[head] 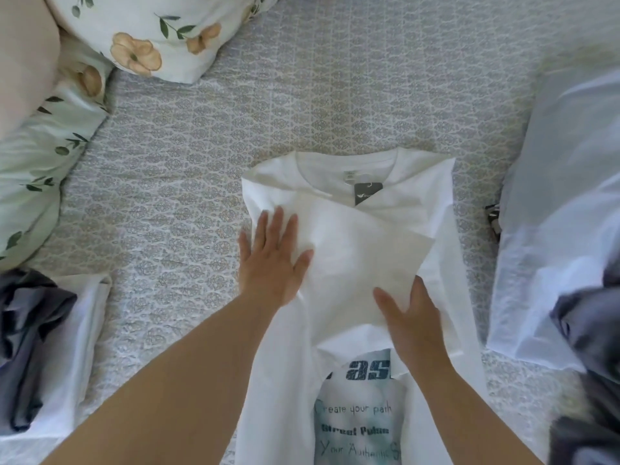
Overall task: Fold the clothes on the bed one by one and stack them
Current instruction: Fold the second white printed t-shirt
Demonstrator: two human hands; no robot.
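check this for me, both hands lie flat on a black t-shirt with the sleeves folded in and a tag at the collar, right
Not quite: the t-shirt is white, not black, as the head view shows. The rest holds: the left hand and right hand lie flat on it, the sleeves are folded in across the chest, and a dark tag sits at the collar.

Open bed (pixel 188 182) lies beyond and to the left of the white T-shirt (pixel 352 263), a wide flat stretch where a hand can pass. Flowered pillows (pixel 141 38) close off the far left corner. A pile of clothes (pixel 40 347) sits at the near left edge. On the right, a pale blue heap of clothes (pixel 563 196) lies just beside the shirt, leaving only a narrow strip of bed between them.
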